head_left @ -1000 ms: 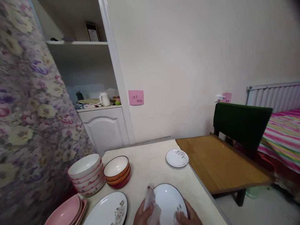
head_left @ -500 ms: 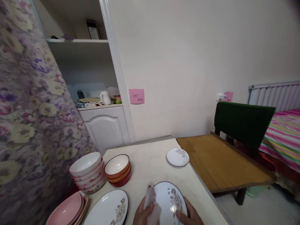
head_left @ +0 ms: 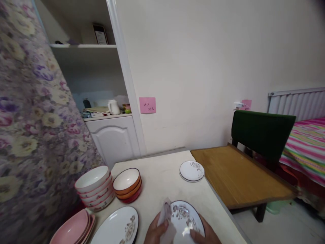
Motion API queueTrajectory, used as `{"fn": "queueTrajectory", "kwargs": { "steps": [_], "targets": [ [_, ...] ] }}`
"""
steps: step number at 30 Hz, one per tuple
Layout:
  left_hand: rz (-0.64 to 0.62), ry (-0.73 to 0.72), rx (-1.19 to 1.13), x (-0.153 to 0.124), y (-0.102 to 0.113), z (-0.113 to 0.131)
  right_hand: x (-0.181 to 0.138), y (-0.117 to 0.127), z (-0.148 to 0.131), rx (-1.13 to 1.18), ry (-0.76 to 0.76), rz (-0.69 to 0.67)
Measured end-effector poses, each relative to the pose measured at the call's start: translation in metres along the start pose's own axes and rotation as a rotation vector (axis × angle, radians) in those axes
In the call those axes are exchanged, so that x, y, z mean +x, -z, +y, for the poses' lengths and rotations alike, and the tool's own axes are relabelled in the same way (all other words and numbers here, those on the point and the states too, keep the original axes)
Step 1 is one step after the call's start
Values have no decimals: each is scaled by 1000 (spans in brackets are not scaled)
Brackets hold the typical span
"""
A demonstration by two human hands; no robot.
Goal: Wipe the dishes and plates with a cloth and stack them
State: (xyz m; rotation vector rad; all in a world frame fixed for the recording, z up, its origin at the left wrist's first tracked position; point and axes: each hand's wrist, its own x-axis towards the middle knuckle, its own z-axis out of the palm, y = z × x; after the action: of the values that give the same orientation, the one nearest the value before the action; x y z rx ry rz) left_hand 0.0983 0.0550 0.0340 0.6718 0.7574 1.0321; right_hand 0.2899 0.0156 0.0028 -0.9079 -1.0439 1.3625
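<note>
A white plate (head_left: 186,220) with a dark rim and a brown flower print is held up at the bottom middle of the head view. My right hand (head_left: 207,234) grips its right edge, thumb on the upper face. Closed round a pale cloth (head_left: 167,225), my left hand (head_left: 155,232) presses it against the plate's left edge. Left of my hands lies a larger plate (head_left: 115,225) with the same print. Farther off, near the table's right edge, rest small flowered plates (head_left: 189,171), stacked.
Stacked white bowls with red rims (head_left: 93,186), orange-brown bowls (head_left: 127,184) and pink dishes (head_left: 71,227) stand on the left of the white table (head_left: 159,169). A lower wooden table (head_left: 241,176) adjoins on the right, by a green-backed chair (head_left: 261,132).
The held plate has turned, its flower print moving from the right side towards the top. It sits slightly lower. Both hands keep their grip.
</note>
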Motion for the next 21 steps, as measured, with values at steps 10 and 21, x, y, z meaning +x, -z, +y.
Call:
{"fn": "queueTrajectory", "kwargs": {
  "steps": [10, 21],
  "targets": [
    [53, -25, 80, -1, 5, -5, 2, 17, 35, -15, -75, 91],
    [136, -61, 48, 4, 7, -2, 1, -2, 17, -65, -13, 181]
  ]
}}
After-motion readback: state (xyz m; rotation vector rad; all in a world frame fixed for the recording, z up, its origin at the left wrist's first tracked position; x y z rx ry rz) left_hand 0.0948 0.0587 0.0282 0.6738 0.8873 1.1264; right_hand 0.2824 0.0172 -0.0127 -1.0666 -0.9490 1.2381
